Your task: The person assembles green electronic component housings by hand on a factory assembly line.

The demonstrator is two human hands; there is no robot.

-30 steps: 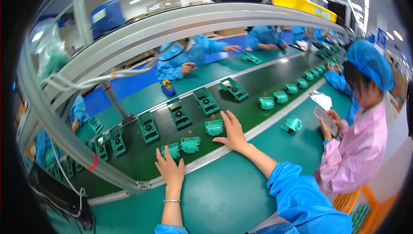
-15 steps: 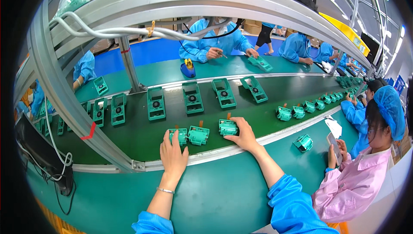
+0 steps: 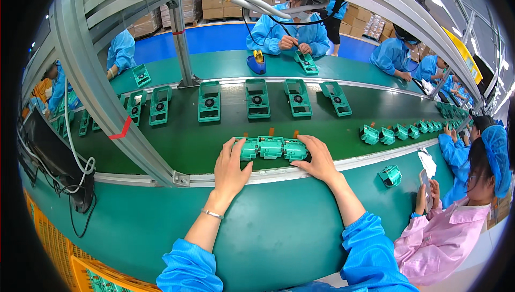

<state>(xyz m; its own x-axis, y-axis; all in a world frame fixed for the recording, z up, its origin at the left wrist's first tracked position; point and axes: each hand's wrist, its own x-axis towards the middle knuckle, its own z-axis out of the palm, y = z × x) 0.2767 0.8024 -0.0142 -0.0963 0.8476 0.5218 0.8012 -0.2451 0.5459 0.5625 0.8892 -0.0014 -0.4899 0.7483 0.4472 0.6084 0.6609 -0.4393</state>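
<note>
Three small green plastic housings sit side by side in a row on the dark green conveyor belt, close together. My left hand wraps its fingers and thumb around the left housing. At the other end, my right hand grips the right housing, thumb in front and fingers behind. Between them stands the middle housing, which neither hand seems to hold. Small orange tabs stick up behind the row. The outer ends of the two end housings are partly hidden by my fingers.
Larger open green frames with round black parts line the belt's far side. More small housings run along it to the right. One housing lies on my bench near a person in pink holding a phone. A metal post rises at left.
My right hand has brought its housing leftward against the middle one, closing the gap, so the three stand together. The whole view has shifted. The worker opposite has drawn both hands together over a frame.
</note>
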